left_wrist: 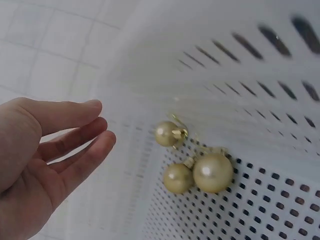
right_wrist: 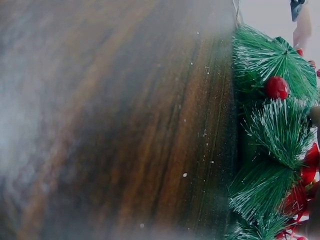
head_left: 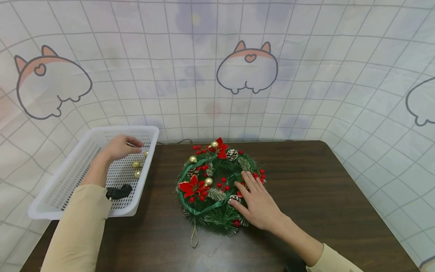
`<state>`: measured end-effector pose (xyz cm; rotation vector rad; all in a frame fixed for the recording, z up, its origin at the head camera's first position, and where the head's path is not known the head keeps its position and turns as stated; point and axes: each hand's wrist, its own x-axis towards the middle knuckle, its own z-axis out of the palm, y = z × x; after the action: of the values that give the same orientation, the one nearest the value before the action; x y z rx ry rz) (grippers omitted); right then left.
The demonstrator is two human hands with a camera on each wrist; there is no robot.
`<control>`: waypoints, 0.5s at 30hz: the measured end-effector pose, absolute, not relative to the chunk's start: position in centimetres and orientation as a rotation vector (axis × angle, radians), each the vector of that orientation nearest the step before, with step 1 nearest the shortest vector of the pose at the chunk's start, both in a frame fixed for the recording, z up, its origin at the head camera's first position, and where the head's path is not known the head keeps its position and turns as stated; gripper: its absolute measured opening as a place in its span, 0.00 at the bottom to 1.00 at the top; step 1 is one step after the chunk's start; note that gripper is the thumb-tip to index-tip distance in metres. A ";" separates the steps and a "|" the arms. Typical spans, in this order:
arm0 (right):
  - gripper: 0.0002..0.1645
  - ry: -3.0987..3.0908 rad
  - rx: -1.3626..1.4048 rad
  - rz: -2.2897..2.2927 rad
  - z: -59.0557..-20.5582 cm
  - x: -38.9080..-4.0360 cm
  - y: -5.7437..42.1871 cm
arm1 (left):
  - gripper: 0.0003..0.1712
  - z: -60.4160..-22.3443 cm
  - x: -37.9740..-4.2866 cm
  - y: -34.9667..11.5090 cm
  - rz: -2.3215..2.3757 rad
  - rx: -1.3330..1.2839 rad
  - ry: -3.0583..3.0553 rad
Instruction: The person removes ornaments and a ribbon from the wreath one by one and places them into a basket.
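Over the white plastic basket (head_left: 144, 181) my left hand (head_left: 122, 147) hovers with fingers loosely bent and nothing between them. Below it, three gold baubles (left_wrist: 213, 172) lie on the perforated bottom, apart from the fingertips in the left wrist view. A green Christmas wreath (head_left: 217, 217) lies flat on the table, dressed with red poinsettias (head_left: 193, 186), red berries, frosted pinecones (head_left: 232, 154), a green ribbon (head_left: 183, 177) and several gold baubles (head_left: 208, 181). My right hand (head_left: 259, 206) rests on its right side, fingers spread and nearly straight.
The dark wood table (head_left: 306, 181) runs back to a tiled-pattern wall cloth (head_left: 190, 94). A twine loop (head_left: 194, 238) sticks out from the wreath's near edge. Close to the left cuff, a black device (head_left: 119, 192) overlaps the basket. A thin cord shows behind the table's back edge.
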<state>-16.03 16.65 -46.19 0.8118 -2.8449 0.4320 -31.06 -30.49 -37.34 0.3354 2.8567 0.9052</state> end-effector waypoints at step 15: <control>0.43 -2.837 0.807 0.435 -46.4 -16.1 16.6 | 0.21 -33.9 -29.5 -26.8 0.914 0.411 2.876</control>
<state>-16.10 16.65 -46.36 0.8069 -2.8365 0.4350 -29.46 -26.77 -33.93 0.4114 2.8761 0.9142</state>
